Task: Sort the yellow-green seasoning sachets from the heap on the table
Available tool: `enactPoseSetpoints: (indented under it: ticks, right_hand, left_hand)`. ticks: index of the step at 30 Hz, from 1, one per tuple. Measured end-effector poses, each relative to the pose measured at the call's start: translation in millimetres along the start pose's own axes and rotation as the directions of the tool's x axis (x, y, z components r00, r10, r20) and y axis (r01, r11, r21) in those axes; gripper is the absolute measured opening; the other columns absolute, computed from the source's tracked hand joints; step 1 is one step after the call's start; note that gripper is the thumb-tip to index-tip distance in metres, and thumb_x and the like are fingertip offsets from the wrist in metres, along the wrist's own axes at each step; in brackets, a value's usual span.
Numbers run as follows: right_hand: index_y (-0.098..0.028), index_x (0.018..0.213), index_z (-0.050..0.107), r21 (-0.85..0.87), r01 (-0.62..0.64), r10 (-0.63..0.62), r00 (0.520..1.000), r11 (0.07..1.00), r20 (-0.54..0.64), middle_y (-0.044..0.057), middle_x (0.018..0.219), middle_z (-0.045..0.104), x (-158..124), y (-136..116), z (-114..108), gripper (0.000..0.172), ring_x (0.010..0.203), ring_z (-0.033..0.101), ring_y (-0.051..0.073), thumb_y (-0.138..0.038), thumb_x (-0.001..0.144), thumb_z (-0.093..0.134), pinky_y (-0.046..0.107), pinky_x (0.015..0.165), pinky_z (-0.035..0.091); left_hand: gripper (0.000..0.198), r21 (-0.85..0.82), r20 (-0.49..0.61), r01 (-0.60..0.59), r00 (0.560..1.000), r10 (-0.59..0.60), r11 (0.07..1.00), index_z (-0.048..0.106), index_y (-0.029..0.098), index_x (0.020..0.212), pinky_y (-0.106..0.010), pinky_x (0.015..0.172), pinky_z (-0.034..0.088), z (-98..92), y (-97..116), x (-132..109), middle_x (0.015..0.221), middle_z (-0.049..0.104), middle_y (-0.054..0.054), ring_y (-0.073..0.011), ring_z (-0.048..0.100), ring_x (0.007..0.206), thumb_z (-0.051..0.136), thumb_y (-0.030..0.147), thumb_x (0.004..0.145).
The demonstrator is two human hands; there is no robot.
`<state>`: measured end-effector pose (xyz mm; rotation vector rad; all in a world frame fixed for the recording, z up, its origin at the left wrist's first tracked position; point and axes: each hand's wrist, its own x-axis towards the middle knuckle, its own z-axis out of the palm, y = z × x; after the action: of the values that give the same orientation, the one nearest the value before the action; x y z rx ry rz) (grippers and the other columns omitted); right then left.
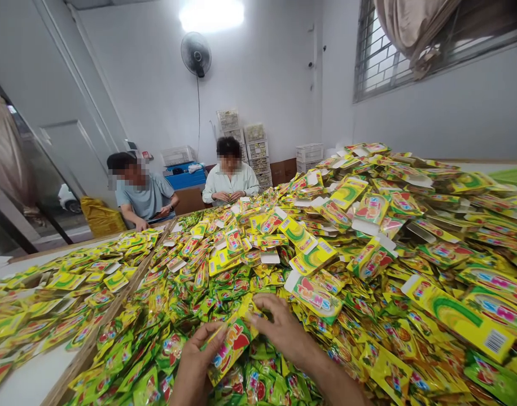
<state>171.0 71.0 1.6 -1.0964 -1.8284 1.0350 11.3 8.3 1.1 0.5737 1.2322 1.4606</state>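
Yellow, the box [232, 351] slants lengthwise away rightward, right of the desk's edge [114, 304], gripped by the left hand [194, 356], the right hand [281, 326] at its far end, hold unclear.

A bright light [211, 15] glows above a wall fan [196, 54], a barred window [377, 61] to the right.

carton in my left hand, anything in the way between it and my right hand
Nothing visible blocks it: the right hand is right at the upper end of the carton, which the left hand holds. Loose packets lie below.
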Motion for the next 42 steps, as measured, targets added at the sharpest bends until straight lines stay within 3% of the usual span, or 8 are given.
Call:
enactPoseSetpoints:
  ticks: [5,11,17,23,27,32,39,42]
  right_hand:
    - [-0.022,0.063,0.068,0.010,0.039,-0.039,0.999,0.999,0.001,0.004,0.103,0.058,-0.4,-6.0,12.8,0.026,0.104,0.041,0.023,-0.031,0.081,0.051,0.036,0.091,0.032]
    - [-0.024,0.071,0.070,0.011,0.036,-0.034,0.991,0.999,-0.128,0.004,0.102,0.056,-5.8,-12.4,20.8,0.015,0.104,0.040,0.024,-0.036,0.075,0.062,0.036,0.093,0.030]
    - [-0.022,0.068,0.068,0.030,0.013,-0.014,0.999,0.999,0.051,0.006,0.100,0.053,-14.0,-14.0,30.0,0.017,0.104,0.040,0.024,-0.038,0.066,0.070,0.034,0.089,0.035]
    - [-0.019,0.056,0.063,0.058,-0.004,0.008,0.998,0.998,-0.066,0.005,0.103,0.054,-10.1,-14.2,27.5,0.020,0.106,0.039,0.024,-0.033,0.056,0.078,0.032,0.091,0.033]
    - [-0.018,0.056,0.062,0.133,-0.001,-0.013,0.994,0.991,0.108,0.003,0.108,0.054,-13.6,-14.0,28.9,0.015,0.106,0.040,0.021,-0.025,0.066,0.070,0.031,0.092,0.033]
    - [-0.018,0.063,0.064,0.147,-0.030,-0.005,0.973,0.989,0.229,0.003,0.123,0.048,-11.3,-8.6,24.0,0.011,0.116,0.034,0.022,-0.025,0.071,0.063,0.034,0.098,0.026]
    - [-0.022,0.066,0.070,0.063,-0.084,0.084,0.996,0.995,-0.006,0.004,0.118,0.052,-2.4,-8.2,16.9,0.007,0.114,0.036,0.026,-0.029,0.065,0.070,0.038,0.098,0.025]
    - [-0.022,0.064,0.070,0.166,-0.024,0.002,0.992,0.986,0.130,0.003,0.122,0.050,-8.1,-8.1,21.0,0.019,0.115,0.036,0.024,-0.035,0.074,0.060,0.037,0.097,0.028]
  left_hand:
    - [0.023,-0.058,-0.014,0.004,1.000,-0.005,0.998,0.066,0.014,0.068,-0.026,0.056,0.050,3.5,3.1,-4.4,0.055,0.068,-0.002,-0.0189,0.065,0.054,0.079,0.024,0.051]
    - [0.023,-0.118,-0.051,-0.035,0.998,0.029,0.992,0.066,0.015,0.067,-0.024,0.053,0.049,2.1,2.1,-1.5,0.057,0.069,-0.001,-0.0167,0.064,0.053,0.079,0.024,0.050]
    - [0.021,-0.060,-0.054,-0.071,0.996,0.068,0.996,0.066,0.014,0.065,-0.022,0.051,0.047,4.4,0.5,-3.3,0.054,0.067,-0.001,-0.0150,0.061,0.051,0.078,0.025,0.052]
    - [0.025,-0.034,-0.095,-0.115,0.989,0.111,0.993,0.066,0.015,0.063,-0.024,0.055,0.046,6.8,0.6,-2.2,0.057,0.067,0.000,-0.0156,0.060,0.054,0.079,0.029,0.048]
    - [0.024,0.032,-0.089,-0.163,0.982,0.165,0.986,0.064,0.015,0.057,-0.019,0.053,0.043,6.7,-0.1,-3.9,0.053,0.063,0.003,-0.0115,0.056,0.053,0.080,0.030,0.047]
    - [0.031,0.026,-0.029,-0.044,0.999,0.045,0.999,0.067,0.015,0.065,-0.025,0.053,0.045,3.4,-4.4,-0.5,0.054,0.066,0.000,-0.0159,0.059,0.050,0.081,0.033,0.044]
    - [0.033,0.014,0.007,0.017,1.000,-0.018,1.000,0.069,0.014,0.070,-0.028,0.055,0.048,4.9,-1.6,-1.5,0.058,0.069,-0.004,-0.0186,0.062,0.051,0.082,0.028,0.044]
    - [0.032,-0.003,0.010,0.004,1.000,-0.004,1.000,0.069,0.014,0.070,-0.027,0.056,0.048,0.2,2.6,-2.6,0.060,0.070,-0.004,-0.0186,0.063,0.053,0.081,0.027,0.044]
